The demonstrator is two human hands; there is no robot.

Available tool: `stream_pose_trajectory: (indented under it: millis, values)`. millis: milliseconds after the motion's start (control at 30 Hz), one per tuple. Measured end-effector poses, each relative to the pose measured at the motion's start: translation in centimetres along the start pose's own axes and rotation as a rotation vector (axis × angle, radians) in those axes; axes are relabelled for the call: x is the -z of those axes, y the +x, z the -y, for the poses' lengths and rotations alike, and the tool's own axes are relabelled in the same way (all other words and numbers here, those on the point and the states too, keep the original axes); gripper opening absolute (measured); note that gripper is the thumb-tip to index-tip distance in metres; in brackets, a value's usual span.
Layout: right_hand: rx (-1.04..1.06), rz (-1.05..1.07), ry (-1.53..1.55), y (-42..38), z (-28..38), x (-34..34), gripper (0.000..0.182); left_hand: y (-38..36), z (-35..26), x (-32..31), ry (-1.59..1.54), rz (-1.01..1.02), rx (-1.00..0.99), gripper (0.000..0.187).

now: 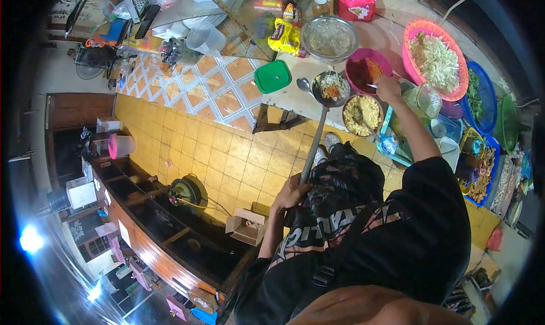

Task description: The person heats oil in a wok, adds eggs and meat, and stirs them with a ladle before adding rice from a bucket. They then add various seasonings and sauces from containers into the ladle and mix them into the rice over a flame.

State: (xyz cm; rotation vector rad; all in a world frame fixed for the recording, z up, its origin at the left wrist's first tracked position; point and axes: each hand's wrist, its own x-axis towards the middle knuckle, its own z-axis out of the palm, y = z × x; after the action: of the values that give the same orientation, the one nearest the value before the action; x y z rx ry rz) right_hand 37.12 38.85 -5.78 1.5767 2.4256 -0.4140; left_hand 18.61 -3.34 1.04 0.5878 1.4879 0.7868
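Observation:
My left hand (290, 193) is wrapped around the handle of a long-handled ladle (319, 138). Shredded pale food with a red-orange dab (332, 91) fills the ladle's round dark bowl, which rests at the table edge. Over a pink bowl of red sauce (356, 75), my right hand (388, 89) is closed on a spoon (372, 86); only a short pale part of its handle shows. Just below stands a bowl of yellow crumbly food (368, 110) with a metal spoon in it. A second metal spoon (304, 85) lies left of the ladle.
A metal basin (329, 38), a pink basket of shredded cabbage (437, 58) and a blue basket of greens (481, 98) crowd the table. A green lid (272, 76) lies at left. Below the table, a cardboard box (247, 227) and a gas cylinder (184, 193) stand on the floor.

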Motion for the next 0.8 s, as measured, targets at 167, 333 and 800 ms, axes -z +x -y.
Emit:
stream_pose_trajectory:
  millis: [167,333,800]
  values:
    - [0.157,-0.012,0.209,-0.7,-1.5,1.7,0.022,-0.2,-1.2,0.2,0.002,0.03,0.008,0.022]
    - [0.206,-0.109,0.32,-5.1,0.6,6.9,0.023,0.5,-0.6,0.3,0.07,-0.008,-0.063,0.022]
    - [0.063,-0.339,-0.167,-5.7,3.0,3.4,0.017,-0.5,-0.4,1.0,-0.084,0.103,-0.073,0.021]
